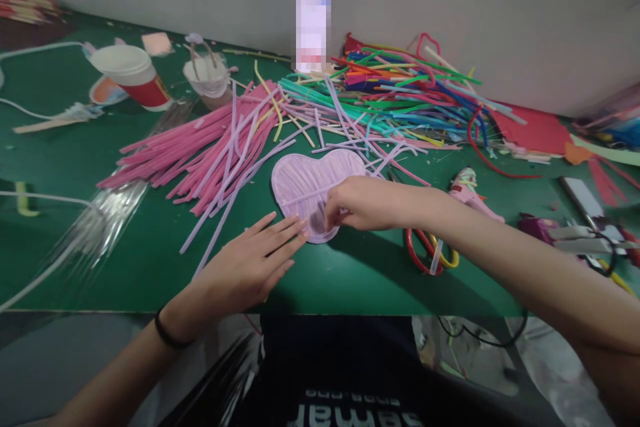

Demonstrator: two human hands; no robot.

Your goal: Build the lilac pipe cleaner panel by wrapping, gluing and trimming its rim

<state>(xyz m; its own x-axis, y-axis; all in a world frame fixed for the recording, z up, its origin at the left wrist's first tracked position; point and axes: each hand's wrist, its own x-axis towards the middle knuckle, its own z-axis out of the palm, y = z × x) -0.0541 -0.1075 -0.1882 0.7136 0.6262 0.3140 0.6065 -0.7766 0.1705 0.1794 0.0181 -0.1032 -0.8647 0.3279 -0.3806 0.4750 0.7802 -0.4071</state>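
A pale lilac heart shape (310, 181) made of pipe cleaners lies flat on the green table (150, 260). My left hand (253, 261) rests flat beside it with fingers stretched out, the fingertips touching the heart's lower left edge. My right hand (367, 202) lies over the heart's right side, fingers curled and pinched down onto its surface; what the fingertips pinch is too small to make out. A loose lilac pipe cleaner (220, 227) runs out from under the heart toward the left.
A pile of pink pipe cleaners (200, 147) lies at left, a multicoloured pile (400, 93) behind. Paper cups (133, 73) stand at back left. Scissors (430, 253) and a glue gun (470, 193) lie at right, clear plastic wrap (95, 227) at left.
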